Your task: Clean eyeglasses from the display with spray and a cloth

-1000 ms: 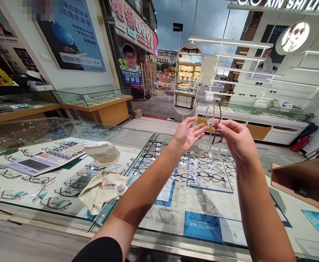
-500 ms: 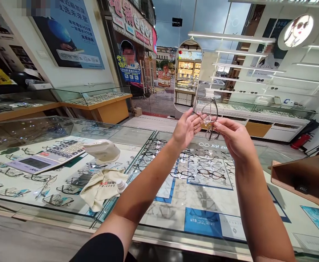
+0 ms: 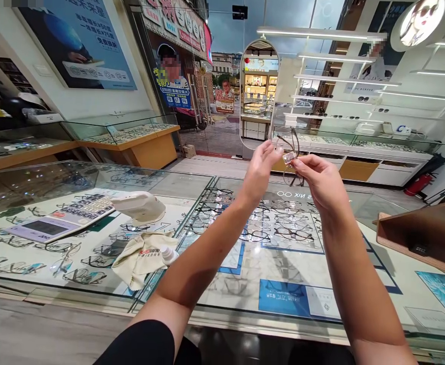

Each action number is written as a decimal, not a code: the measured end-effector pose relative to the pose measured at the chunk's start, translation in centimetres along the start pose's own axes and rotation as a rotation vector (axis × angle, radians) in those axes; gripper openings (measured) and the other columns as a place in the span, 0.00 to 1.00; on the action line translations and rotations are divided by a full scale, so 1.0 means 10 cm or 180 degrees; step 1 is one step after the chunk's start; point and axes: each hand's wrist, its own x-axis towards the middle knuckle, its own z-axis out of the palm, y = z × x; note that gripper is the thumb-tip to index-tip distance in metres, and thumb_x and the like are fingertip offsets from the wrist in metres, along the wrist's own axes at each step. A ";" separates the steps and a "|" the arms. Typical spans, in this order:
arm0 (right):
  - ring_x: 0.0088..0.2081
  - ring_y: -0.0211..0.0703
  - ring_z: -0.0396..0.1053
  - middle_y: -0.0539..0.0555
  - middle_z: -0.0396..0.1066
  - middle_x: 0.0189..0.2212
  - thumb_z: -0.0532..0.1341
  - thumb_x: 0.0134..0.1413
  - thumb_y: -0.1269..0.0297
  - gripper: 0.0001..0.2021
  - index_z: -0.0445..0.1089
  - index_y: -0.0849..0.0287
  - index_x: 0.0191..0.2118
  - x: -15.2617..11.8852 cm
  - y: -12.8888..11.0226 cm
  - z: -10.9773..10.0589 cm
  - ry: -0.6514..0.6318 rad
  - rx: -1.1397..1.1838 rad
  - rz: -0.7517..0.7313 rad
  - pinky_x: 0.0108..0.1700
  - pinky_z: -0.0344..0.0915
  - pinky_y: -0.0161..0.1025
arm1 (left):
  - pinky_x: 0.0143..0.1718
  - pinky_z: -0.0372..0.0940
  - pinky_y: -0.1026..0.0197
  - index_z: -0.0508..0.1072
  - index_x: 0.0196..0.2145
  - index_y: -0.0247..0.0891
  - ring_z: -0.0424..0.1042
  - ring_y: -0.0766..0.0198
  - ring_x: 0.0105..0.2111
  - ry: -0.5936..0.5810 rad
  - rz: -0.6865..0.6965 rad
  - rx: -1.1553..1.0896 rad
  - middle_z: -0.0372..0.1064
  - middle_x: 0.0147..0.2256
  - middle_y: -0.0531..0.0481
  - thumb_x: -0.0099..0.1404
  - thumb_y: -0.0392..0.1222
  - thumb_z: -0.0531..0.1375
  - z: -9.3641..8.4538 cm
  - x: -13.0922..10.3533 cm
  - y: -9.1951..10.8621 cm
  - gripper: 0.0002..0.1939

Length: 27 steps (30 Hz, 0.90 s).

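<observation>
My right hand (image 3: 319,177) pinches a pair of eyeglasses (image 3: 295,147) between thumb and fingers, holding it up above the glass counter. The glasses stand on edge with their dark temples raised, and a small white label shows near the lens. Just left of them is my left hand (image 3: 259,167), its fingers stretched toward the frame and partly turned away from view. Its fingertips are at the lens; whether they touch it I cannot tell. Below both hands, rows of eyeglasses (image 3: 294,234) lie inside the glass display case (image 3: 241,317).
On the left counter are a calculator (image 3: 43,227), a white device (image 3: 141,207), a cream cloth (image 3: 137,263) and a small white bottle (image 3: 168,254). A wooden stand (image 3: 405,241) is at right. Beyond stand an oval mirror (image 3: 259,91) and a fire extinguisher (image 3: 419,184).
My left hand has turned from palm-up to more edge-on, its fingers drawing in by the lens. The glasses have tilted slightly in my right hand. The view has shifted a little.
</observation>
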 end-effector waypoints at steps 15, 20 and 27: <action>0.58 0.64 0.72 0.63 0.80 0.57 0.64 0.67 0.63 0.09 0.79 0.54 0.49 -0.26 -0.07 0.30 0.0387 -0.2810 -0.1026 0.62 0.64 0.62 | 0.37 0.65 0.59 0.83 0.32 0.40 0.72 0.63 0.33 0.0038 0.0045 0.0643 0.77 0.30 0.51 0.58 0.53 0.76 -0.05 0.09 -0.21 0.14; 0.54 0.57 0.73 0.60 0.79 0.53 0.63 0.68 0.61 0.10 0.76 0.55 0.51 -0.45 -0.33 0.04 0.0145 -0.2804 -0.0858 0.58 0.66 0.53 | 0.38 0.60 0.57 0.82 0.34 0.40 0.66 0.63 0.34 -0.0051 0.0029 0.1068 0.68 0.26 0.54 0.63 0.56 0.74 -0.01 0.09 -0.26 0.16; 0.30 0.45 0.71 0.49 0.72 0.23 0.67 0.68 0.55 0.14 0.78 0.53 0.31 -1.19 -0.75 -1.23 0.0038 -0.2756 -0.0175 0.39 0.65 0.46 | 0.34 0.49 0.57 0.77 0.33 0.41 0.53 0.67 0.27 -0.1072 0.0042 0.1753 0.56 0.25 0.55 0.69 0.52 0.70 0.31 -0.23 -0.30 0.14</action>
